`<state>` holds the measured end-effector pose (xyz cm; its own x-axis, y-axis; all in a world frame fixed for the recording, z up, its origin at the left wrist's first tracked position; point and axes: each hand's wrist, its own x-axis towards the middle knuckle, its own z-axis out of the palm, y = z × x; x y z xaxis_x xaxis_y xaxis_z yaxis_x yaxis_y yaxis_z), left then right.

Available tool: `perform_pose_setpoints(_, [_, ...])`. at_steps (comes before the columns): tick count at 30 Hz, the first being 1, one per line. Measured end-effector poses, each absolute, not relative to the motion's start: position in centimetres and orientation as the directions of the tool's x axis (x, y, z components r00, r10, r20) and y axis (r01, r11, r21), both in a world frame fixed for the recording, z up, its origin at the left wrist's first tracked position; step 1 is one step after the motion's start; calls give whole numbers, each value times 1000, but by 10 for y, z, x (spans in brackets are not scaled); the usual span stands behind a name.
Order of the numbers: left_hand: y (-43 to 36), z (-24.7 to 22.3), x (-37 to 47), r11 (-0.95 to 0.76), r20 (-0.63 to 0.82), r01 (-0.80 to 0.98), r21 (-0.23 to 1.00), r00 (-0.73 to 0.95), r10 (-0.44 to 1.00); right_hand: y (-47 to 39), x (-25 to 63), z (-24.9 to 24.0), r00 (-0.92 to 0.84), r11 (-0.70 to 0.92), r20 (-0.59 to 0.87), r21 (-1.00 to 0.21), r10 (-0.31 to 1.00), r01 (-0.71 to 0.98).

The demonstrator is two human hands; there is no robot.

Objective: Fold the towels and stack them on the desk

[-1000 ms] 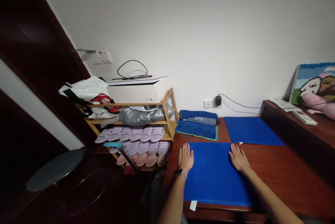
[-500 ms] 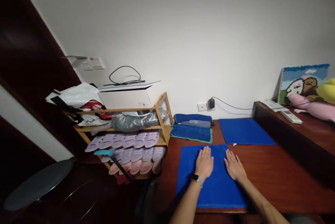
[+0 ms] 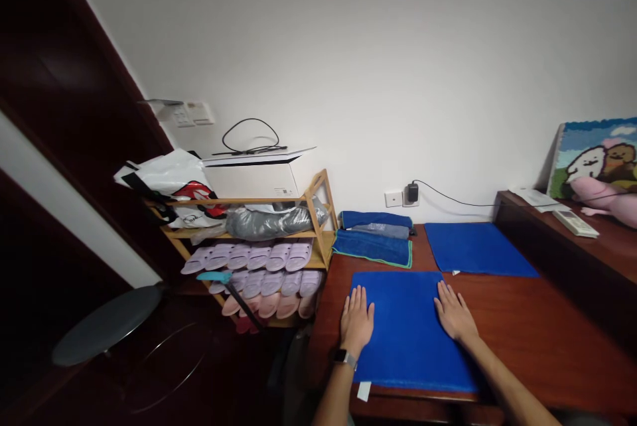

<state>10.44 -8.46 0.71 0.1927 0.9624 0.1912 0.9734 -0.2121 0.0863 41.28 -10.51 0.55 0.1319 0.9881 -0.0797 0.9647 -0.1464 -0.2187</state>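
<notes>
A bright blue cloth lies spread flat on the brown wooden table, near its front edge. My left hand rests flat along the cloth's left edge, fingers stretched out; a watch is on that wrist. On the cloth's right edge lies my right hand, palm down with its fingers apart. Neither hand grips anything. A white tag sticks out from the cloth's lower left corner. Behind, a second blue cloth lies flat, and a darker blue towel with green edging sits at the back left.
To the left stands a wooden shoe rack with several slippers and a white box on top. A round stool is further left. On the right, a raised ledge holds a white remote and a pink plush toy.
My left hand has slid left from the cloth's middle to its left edge, and the white tag now shows. My right hand stays at the right edge. The view has shifted slightly.
</notes>
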Motion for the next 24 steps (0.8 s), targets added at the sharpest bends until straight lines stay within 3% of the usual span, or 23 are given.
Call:
perform_pose_setpoints(5, [-89,8,106,-188,201,979,74,170,965,-114,412,16,137,-163,-128,-223,982,961])
perform_pose_setpoints(16, [-89,24,111,-207,182,977,57,193,964,-161,405,-10,160,-159,-13,-239,987,958])
perform_pose_setpoints(20, [-104,33,168,-361,262,923,132,319,911,-160,404,-2,155,-157,-29,-247,988,956])
perform_pose_setpoints(24, [-119,28,243,-544,249,806,233,492,835,-161,405,0,147,-152,-39,-224,988,963])
